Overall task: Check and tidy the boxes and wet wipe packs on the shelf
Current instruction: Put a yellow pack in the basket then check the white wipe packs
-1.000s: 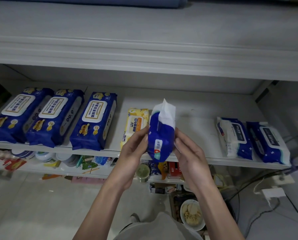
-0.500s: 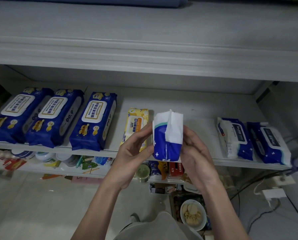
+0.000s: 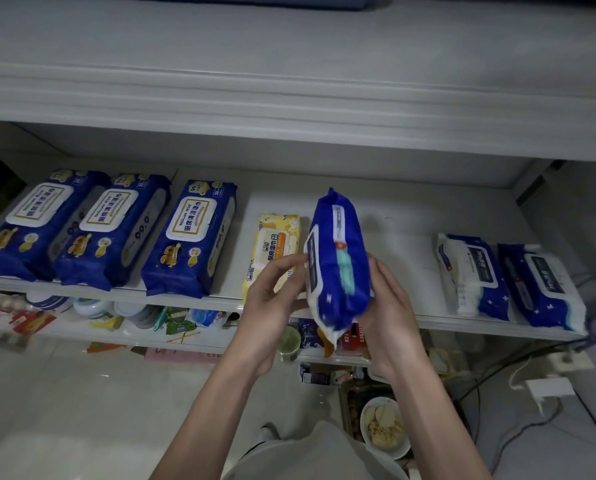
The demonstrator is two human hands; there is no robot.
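L hand (image 3: 272,301), R hand (image 3: 392,315) grip pack (image 3: 338,258)

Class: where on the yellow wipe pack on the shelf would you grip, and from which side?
Grip the yellow pack across its long sides, reaching from the shelf front. It lies flat, lengthwise front to back, narrow across, bare shelf on its left; the left hand partly hides its near end.

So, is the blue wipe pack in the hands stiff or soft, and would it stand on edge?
Probably soft: the blue wipe pack has a film wrapper and bulges between the left hand and right hand. Its smooth film may be slippery. Set on edge on the shelf, it would likely tip; the other packs lie flat.
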